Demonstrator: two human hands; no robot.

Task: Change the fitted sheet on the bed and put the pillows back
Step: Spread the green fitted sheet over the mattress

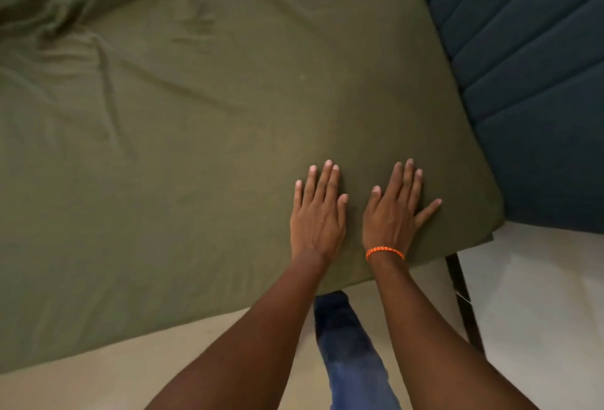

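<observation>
Olive fitted sheet (196,148) stretched over the bed corner beside the blue headboard (529,66), left hand (318,213) and right hand (395,210) flat, fingers straight, pressing near the mattress edge, wrinkles far left, bare floor (539,295) right

no readable text, labels or signs

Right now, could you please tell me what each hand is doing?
Left hand: open, flat on the olive green fitted sheet, holding nothing.
Right hand: open, flat on the sheet, holding nothing.
</observation>
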